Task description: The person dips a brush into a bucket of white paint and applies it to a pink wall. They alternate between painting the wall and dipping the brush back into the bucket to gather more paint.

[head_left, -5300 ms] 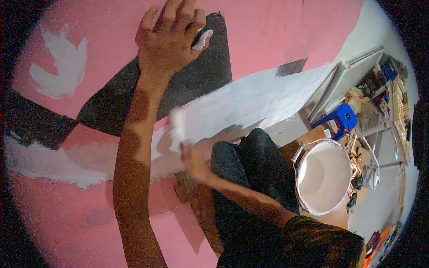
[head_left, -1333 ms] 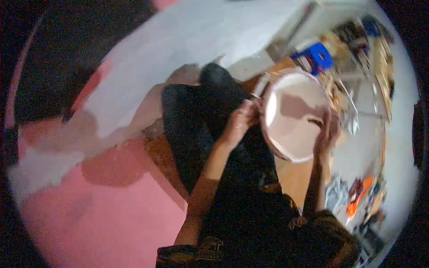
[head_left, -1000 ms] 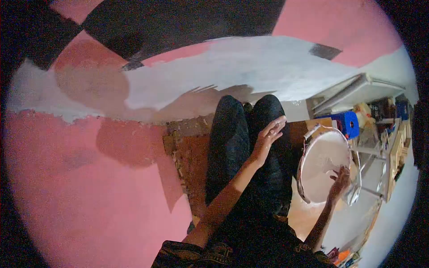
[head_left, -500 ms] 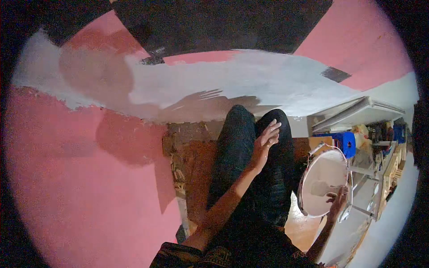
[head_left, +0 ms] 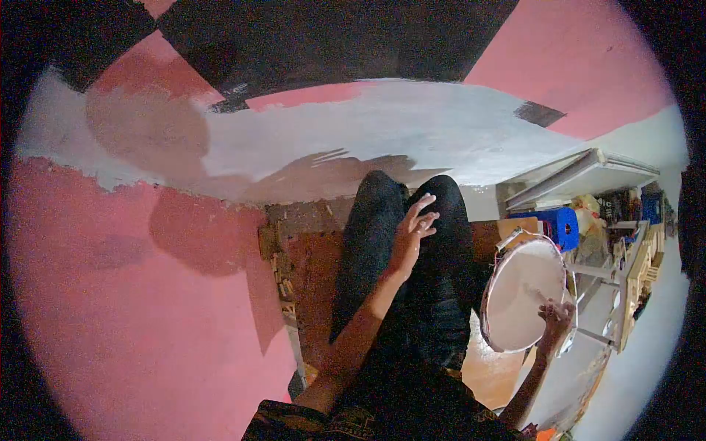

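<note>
My left hand (head_left: 416,234) hovers over my dark-trousered knees (head_left: 445,213), its fingers spread and bent a little, holding nothing. Off to the right is a round bucket (head_left: 491,294) with a stained rim, and its pale pinkish inside faces me. My right hand (head_left: 557,320) overlaps the near right side of that bucket, fingers apart and partly curled over it. A soft shadow falls on the pale surface beside the fingertips.
Ahead rises a wall with black and pink shapes and a whitish painted band (head_left: 397,132). A pink surface (head_left: 147,309) fills the left. On the right, a white shelf (head_left: 588,176) and a blue object (head_left: 562,229) sit beyond the bucket, among assorted items.
The view has shifted slightly, so most things sit further left. My right hand's fingers have lifted toward the bucket's middle, and the left hand's fingers are spread wider.
</note>
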### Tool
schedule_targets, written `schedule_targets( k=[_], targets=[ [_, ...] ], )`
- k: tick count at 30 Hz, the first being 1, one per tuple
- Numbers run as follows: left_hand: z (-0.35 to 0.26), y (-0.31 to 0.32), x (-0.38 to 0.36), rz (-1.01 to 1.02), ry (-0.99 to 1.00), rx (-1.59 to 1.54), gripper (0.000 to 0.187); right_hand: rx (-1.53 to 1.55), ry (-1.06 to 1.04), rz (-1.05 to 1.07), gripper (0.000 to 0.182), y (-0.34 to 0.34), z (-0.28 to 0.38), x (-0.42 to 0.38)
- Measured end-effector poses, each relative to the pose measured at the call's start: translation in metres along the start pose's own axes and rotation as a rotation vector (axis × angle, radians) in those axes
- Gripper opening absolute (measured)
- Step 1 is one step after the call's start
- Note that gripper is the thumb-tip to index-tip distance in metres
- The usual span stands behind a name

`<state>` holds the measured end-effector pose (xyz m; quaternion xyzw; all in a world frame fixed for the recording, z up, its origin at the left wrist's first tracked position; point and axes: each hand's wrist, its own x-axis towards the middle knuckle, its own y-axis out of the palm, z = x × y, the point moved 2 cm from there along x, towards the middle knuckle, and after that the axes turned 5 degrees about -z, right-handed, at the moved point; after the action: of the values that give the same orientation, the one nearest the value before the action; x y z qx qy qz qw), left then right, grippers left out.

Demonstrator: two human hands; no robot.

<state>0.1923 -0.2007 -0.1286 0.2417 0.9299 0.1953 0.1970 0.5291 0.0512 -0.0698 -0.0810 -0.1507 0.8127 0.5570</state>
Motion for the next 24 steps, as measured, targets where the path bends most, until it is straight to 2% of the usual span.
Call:
schedule_targets(
  k=[1,3,9,10,13,16,20,23,24],
  targets=[
    [-0.002,-0.001,0.0,-0.009,-0.002,-0.003,0.049,0.012,0.029,0.023,0.017,-0.002,-0.002,0.004],
    [0.002,-0.004,0.001,-0.024,0.033,0.026,0.046,-0.09,-0.096,0.156,0.017,-0.004,-0.004,0.009],
    [0.004,-0.003,0.003,0.022,0.049,0.02,0.049,-0.318,-0.031,0.053,0.022,0.013,-0.002,-0.005],
    [0.003,-0.002,0.003,0.037,0.059,0.013,0.048,-0.3,0.032,-0.016,0.024,0.015,-0.002,-0.008],
    [-0.002,0.001,0.002,0.056,0.066,0.002,0.044,-0.406,-0.132,0.11,0.022,0.0,-0.002,-0.012],
    [-0.005,0.004,0.0,0.023,0.049,0.021,0.041,-0.144,-0.061,-0.089,0.021,-0.013,-0.004,-0.012],
    [-0.007,0.008,-0.001,0.027,0.031,0.059,0.038,-0.565,-0.157,0.034,0.023,-0.005,0.003,-0.012],
    [-0.008,0.003,0.003,0.02,0.063,0.073,0.037,-0.314,0.116,-0.122,0.027,-0.024,-0.018,0.0],
    [-0.006,0.0,0.001,0.019,0.073,0.077,0.036,-0.237,0.097,-0.155,0.03,-0.025,-0.017,0.004]
  ],
)
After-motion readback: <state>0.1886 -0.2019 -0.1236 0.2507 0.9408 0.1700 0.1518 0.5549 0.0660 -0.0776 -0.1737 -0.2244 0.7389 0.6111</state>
